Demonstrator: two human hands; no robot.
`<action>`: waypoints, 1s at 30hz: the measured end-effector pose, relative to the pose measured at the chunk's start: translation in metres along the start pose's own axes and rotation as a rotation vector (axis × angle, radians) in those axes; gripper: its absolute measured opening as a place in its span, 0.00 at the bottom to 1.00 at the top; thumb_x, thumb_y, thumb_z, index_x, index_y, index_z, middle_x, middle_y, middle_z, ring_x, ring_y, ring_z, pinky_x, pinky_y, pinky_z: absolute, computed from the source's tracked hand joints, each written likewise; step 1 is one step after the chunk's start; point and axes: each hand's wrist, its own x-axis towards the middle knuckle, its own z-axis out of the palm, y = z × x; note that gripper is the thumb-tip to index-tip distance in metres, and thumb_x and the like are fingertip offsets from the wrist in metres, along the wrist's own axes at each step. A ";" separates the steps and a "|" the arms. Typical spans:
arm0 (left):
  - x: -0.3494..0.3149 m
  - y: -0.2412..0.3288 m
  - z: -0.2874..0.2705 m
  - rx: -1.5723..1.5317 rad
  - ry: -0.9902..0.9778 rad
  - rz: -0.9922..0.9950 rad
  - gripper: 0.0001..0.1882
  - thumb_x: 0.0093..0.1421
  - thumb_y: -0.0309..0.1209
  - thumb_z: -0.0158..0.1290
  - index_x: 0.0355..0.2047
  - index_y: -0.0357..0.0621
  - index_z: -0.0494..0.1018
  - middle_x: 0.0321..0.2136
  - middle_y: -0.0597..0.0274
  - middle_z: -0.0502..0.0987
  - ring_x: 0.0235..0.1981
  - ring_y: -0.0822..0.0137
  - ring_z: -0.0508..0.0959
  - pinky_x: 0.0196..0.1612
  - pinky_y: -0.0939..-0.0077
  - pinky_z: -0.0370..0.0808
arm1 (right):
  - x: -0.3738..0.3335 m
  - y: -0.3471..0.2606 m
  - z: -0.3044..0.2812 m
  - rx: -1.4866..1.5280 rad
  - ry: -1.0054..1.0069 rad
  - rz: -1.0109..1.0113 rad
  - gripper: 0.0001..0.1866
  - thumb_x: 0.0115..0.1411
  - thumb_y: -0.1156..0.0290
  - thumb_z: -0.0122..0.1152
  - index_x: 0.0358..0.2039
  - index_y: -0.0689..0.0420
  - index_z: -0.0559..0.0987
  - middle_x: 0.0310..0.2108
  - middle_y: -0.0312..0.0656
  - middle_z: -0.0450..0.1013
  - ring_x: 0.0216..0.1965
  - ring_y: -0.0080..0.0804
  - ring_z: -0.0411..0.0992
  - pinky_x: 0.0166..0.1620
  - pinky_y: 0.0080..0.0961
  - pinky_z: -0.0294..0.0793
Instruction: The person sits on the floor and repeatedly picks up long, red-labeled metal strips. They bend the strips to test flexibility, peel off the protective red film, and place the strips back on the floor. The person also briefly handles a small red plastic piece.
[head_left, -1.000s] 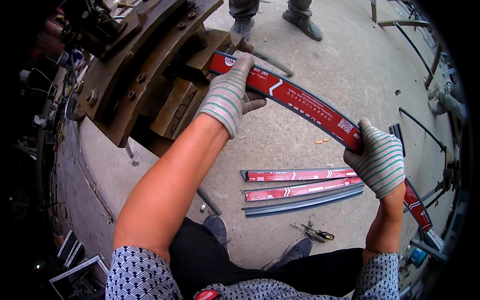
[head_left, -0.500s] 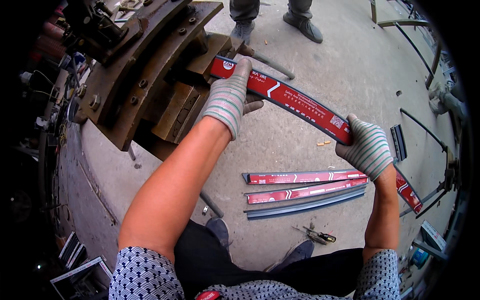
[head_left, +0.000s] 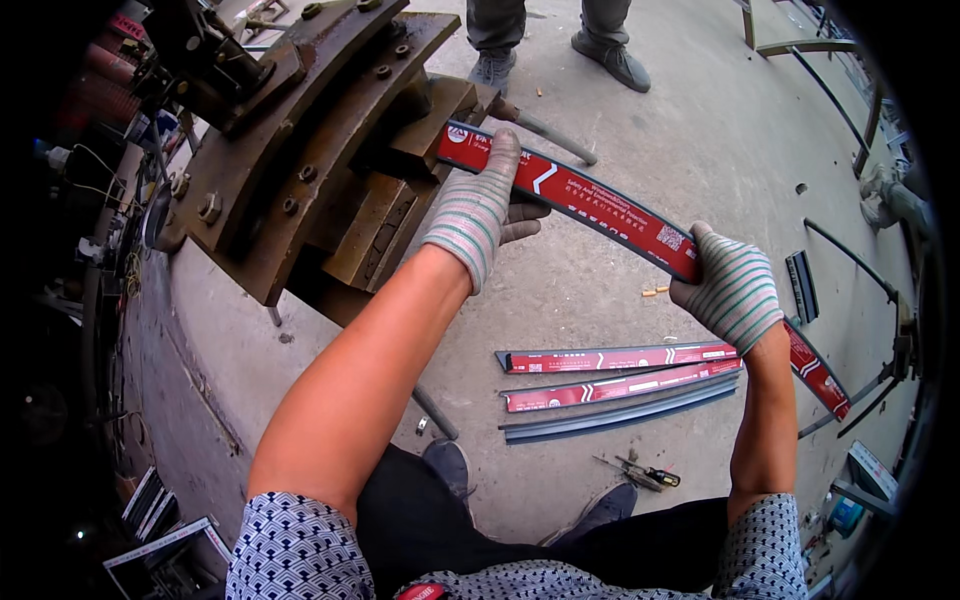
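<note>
A long, dark-edged metal profile strip with red printed film on its face slopes down to the right in front of me. Near its upper left end my left hand, in a striped knit glove, grips it with the thumb on top and fingers beneath. My right hand, gloved alike, is closed round it farther down. The strip runs on past my right wrist. Its left end is beside the jaws of a heavy brown steel machine; I cannot tell whether they touch.
Several profile strips, some red-filmed, lie on the concrete floor below my hands. Pliers and a screwdriver lie near my right shoe. Another person's shoes stand at the far side. Metal stands are on the right. A steel rod juts from the machine.
The machine and floor strips have shifted slightly right and down in the picture. Both hands keep their grip on the strip, which holds nearly the same slant.
</note>
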 end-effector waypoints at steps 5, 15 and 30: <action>0.000 -0.006 -0.003 0.071 -0.052 -0.043 0.37 0.67 0.64 0.52 0.52 0.37 0.71 0.39 0.45 0.82 0.38 0.55 0.87 0.36 0.64 0.88 | 0.011 0.001 0.008 0.019 0.030 -0.041 0.20 0.48 0.64 0.72 0.39 0.60 0.78 0.25 0.51 0.78 0.28 0.47 0.81 0.37 0.36 0.82; -0.027 -0.015 -0.013 0.387 -0.288 -0.015 0.40 0.66 0.66 0.52 0.47 0.33 0.75 0.35 0.49 0.82 0.34 0.63 0.86 0.35 0.75 0.86 | 0.011 -0.016 0.003 0.001 0.015 -0.034 0.16 0.49 0.67 0.67 0.38 0.59 0.78 0.23 0.50 0.78 0.28 0.47 0.81 0.37 0.37 0.81; -0.138 0.007 0.014 1.138 -0.688 0.367 0.31 0.67 0.54 0.56 0.43 0.31 0.78 0.33 0.42 0.82 0.35 0.50 0.84 0.42 0.63 0.81 | 0.010 -0.016 0.000 0.015 0.019 -0.045 0.15 0.51 0.66 0.65 0.37 0.59 0.77 0.28 0.54 0.79 0.34 0.53 0.81 0.40 0.42 0.81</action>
